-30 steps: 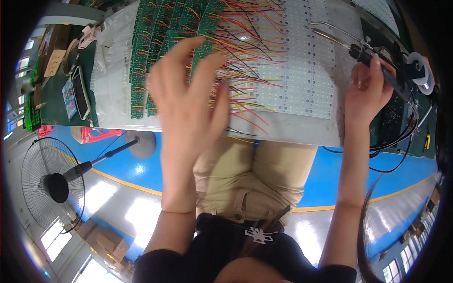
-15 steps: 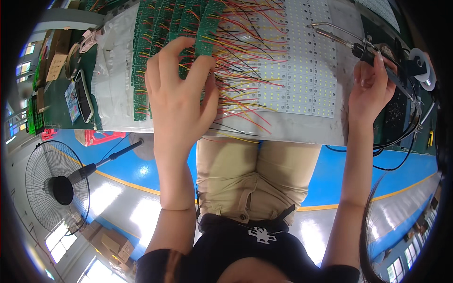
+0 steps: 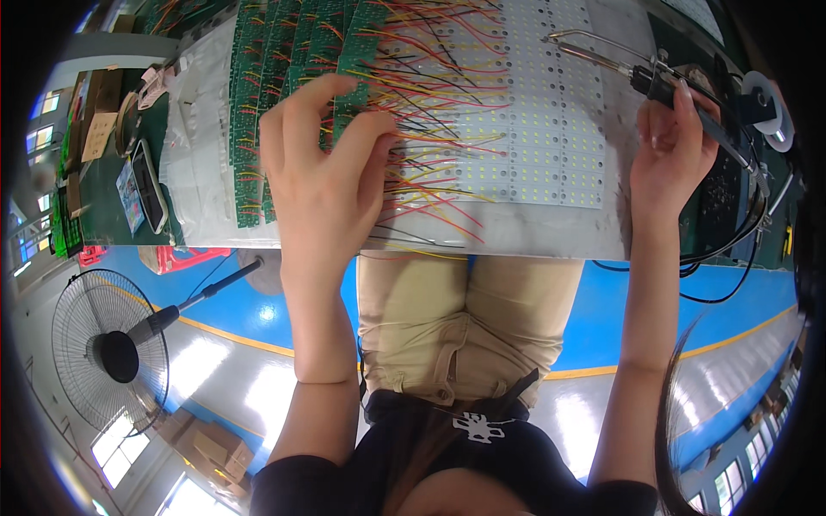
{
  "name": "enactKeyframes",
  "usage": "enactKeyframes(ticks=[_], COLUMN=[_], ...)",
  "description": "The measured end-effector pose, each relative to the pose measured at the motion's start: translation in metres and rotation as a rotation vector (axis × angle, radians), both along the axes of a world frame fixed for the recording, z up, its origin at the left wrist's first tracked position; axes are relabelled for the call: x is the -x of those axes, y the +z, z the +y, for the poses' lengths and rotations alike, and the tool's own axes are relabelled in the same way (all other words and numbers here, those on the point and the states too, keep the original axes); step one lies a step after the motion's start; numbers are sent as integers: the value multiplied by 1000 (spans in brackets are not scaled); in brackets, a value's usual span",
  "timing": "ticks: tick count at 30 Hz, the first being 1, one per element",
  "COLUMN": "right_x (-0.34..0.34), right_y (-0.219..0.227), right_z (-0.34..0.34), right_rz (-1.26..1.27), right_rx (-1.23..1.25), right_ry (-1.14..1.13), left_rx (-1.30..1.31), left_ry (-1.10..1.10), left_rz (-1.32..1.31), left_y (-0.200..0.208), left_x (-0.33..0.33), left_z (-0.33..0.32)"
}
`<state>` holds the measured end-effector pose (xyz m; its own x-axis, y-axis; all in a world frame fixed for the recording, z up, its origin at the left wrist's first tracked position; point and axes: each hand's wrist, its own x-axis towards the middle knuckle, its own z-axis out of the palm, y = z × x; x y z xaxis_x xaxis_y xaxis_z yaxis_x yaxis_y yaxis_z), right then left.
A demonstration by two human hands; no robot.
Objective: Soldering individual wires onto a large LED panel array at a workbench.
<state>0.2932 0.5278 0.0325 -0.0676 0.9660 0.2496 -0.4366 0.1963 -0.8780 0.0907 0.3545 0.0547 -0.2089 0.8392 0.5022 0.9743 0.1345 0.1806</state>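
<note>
My left hand point(image 3: 323, 176) rests over a row of long green circuit boards point(image 3: 361, 43). Its middle finger bends onto the boards, while the thumb and index fingertips come close together beside the wire ends. What lies between those tips is hidden. Red, yellow and black wires point(image 3: 439, 77) run from the boards toward white strips dotted with small yellow LEDs point(image 3: 555, 129). On the right, my right hand point(image 3: 675, 159) is closed round the dark handle of a soldering iron point(image 3: 594, 58). A thin curved metal tube lies alongside the iron, and its tip points left above the LED strips.
A solder spool point(image 3: 766, 112) stands at the right, with black cables point(image 3: 731, 254) hanging below the table edge. At the left lie a phone point(image 3: 150, 185) and cardboard pieces point(image 3: 101, 129). A standing fan point(image 3: 112, 354) is on the floor at lower left.
The table and its contents sit slightly further left in view. My right hand and the soldering iron have shifted a little left in the picture. My left hand keeps nearly the same pose.
</note>
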Motion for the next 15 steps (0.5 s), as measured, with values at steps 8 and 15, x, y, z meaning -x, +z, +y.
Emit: enactKeyframes(ticks=[8,15], right_x=[1,-2], right_y=[1,-2], right_z=[1,-1], right_rz=[8,6], right_rx=[-1,41], right_ry=[13,64], left_rx=[-62,14], left_ry=[-130,-92], left_rz=[9,-5], left_y=[-11,-9], left_x=[-18,-33], left_z=[11,16])
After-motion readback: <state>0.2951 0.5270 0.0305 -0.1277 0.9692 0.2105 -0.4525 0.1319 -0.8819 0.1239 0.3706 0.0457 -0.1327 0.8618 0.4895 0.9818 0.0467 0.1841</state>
